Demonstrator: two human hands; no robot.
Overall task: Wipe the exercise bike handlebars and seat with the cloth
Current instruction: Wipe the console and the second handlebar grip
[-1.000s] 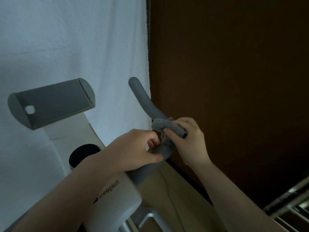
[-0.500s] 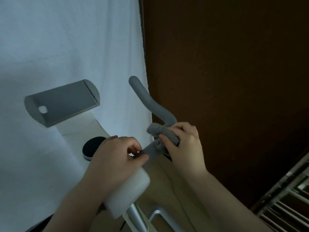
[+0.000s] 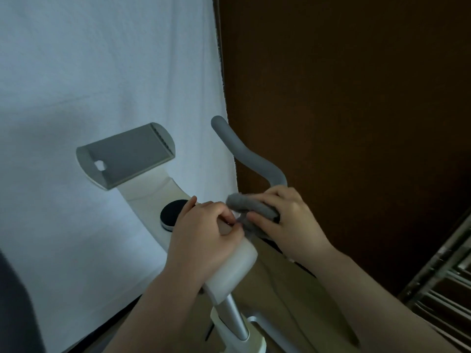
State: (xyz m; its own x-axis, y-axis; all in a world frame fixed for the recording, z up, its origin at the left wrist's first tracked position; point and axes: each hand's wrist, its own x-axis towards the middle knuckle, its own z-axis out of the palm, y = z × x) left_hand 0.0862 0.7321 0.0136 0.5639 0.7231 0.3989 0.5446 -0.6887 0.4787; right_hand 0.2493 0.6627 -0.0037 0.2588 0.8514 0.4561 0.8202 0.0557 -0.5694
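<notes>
— Cloth [image 3: 251,208] first: where is it?

— Bunched in my right hand [image 3: 288,220]. That grip is curled around the grey cloth, fingers over the top and thumb under, and it presses the wad against the base of the grey handlebar [image 3: 248,154], just where the bar meets the white stem [image 3: 229,271].

— And the other one?

— My left hand [image 3: 204,238] sits on the top of the white stem, fingers curled. Its fingertips meet the hanging edge of the cloth; I cannot tell whether that grip pinches the cloth or only holds the stem.

— Where does the bar go from there?

— It rises out of my right hand, bends, and ends in a rounded tip up against the white sheet [image 3: 102,72] and the brown panel [image 3: 356,98].

— Anything else nearby?

— A grey device holder [image 3: 127,154] stands tilted on the white frame to the left, with a round black knob [image 3: 173,212] just beside my left hand. A metal rack [image 3: 443,281] shows at the lower right.
</notes>
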